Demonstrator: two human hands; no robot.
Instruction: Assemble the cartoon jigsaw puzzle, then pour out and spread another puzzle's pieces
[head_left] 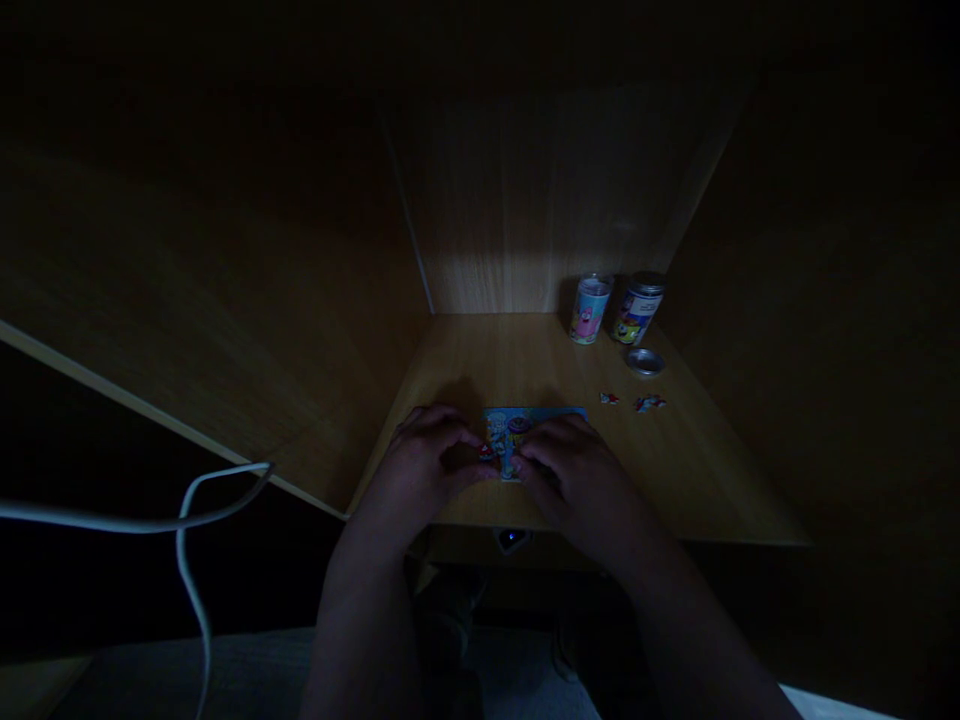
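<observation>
The left hand's fingers point(471, 436) formed a curved, half-open loop, and the tips of thumb and forefinger met around a small red piece point(486, 453), pinching it just below the center of the frame. The left hand point(426, 455) lay with its knuckles toward the upper left. The right hand point(581, 470) came in from the lower right; its thumb and forefinger were bent close to each other over the blue picture sheet point(497, 426), and in the gloom it was impossible to tell whether anything was caught between them. The sheet lay flat on the table point(487, 365), slightly below mid-frame, its right part covered by that hand and the red piece at its left edge.

Right of the sheet, one small loose piece point(609, 399) lay on the wood, and farther right a little cluster of pieces point(649, 403). Above the cluster sat a round metal lid point(645, 362). Beyond it, right of center, two printed cans stood side by side: a pink-and-blue can point(589, 312) and a darker can point(637, 310) with a metal top. A white cable point(193, 572) looped at the lower left.
</observation>
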